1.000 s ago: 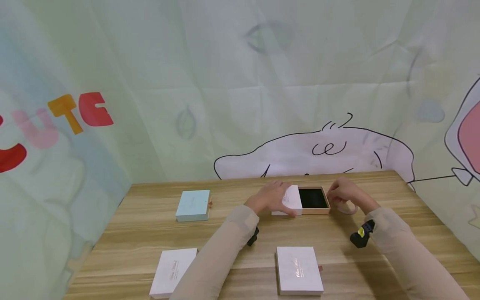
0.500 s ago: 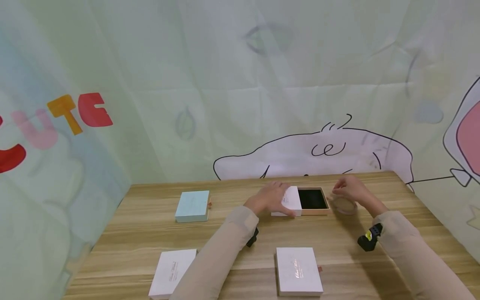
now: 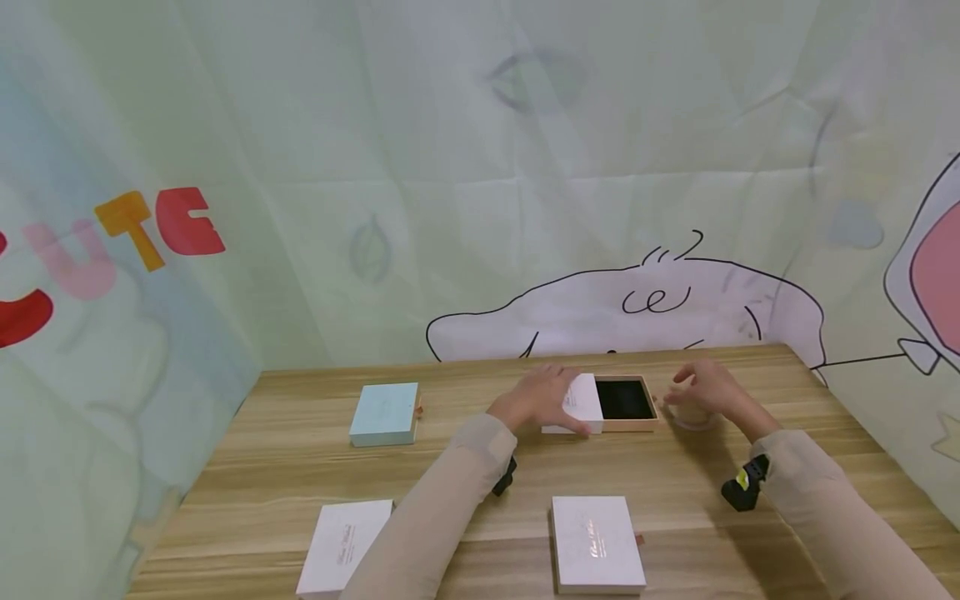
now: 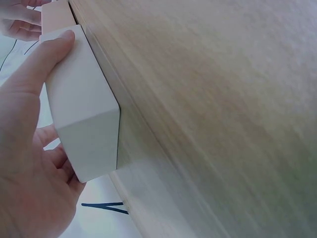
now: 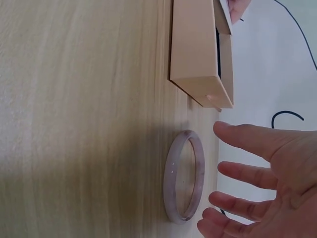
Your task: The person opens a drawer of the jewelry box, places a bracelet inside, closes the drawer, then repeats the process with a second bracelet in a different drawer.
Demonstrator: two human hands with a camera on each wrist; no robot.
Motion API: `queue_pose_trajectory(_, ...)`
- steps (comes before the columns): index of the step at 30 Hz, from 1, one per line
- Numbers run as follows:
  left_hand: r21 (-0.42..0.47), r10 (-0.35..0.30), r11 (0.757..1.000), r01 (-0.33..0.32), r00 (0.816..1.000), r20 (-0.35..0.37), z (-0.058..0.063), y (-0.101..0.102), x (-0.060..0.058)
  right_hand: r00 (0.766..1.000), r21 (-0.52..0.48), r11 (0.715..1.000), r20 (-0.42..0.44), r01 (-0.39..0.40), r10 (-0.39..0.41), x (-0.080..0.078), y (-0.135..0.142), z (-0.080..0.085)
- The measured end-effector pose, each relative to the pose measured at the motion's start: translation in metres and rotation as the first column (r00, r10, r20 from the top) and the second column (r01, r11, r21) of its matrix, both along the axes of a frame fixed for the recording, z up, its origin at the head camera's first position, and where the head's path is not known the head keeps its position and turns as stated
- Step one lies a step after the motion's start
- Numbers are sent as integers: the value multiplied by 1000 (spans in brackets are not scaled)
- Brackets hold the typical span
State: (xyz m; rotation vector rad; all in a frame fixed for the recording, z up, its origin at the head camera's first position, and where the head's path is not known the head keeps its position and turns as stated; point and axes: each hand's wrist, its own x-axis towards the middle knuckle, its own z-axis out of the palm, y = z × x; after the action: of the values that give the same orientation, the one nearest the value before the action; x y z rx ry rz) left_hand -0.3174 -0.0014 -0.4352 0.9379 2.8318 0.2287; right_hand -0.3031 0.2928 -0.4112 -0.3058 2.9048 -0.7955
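Observation:
My left hand (image 3: 534, 398) grips the white sleeve (image 3: 583, 402) of a slide-out box, thumb along the near side and fingers around the far side. From the sleeve's right end sticks a peach-coloured drawer (image 5: 193, 44), part-way out, its black lining (image 3: 625, 400) showing. Just right of the drawer a pale pink, translucent bangle (image 5: 171, 173) lies flat on the table. Over the bangle is my right hand (image 3: 708, 390), fingers apart and holding nothing; in the right wrist view a gap separates the fingertips from both bangle and drawer.
A light blue box (image 3: 385, 412) lies at the back left of the wooden table (image 3: 465, 475). Two more white boxes are nearer: one at front centre (image 3: 597, 542), one at front left (image 3: 341, 542), partly behind my left sleeve. A printed cloth (image 3: 465, 208) hangs behind the table.
My right hand has moved a little right, away from the drawer's end, and its fingers have spread. The left hand, box and bangle look unmoved.

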Motion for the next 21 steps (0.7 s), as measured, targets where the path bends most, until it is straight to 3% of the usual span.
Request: queue_pose_trajectory(21, 19, 5, 1000, -5, 1000, 16, 1, -2, 0, 994, 71, 995, 82, 67, -73, 3, -5, -9)
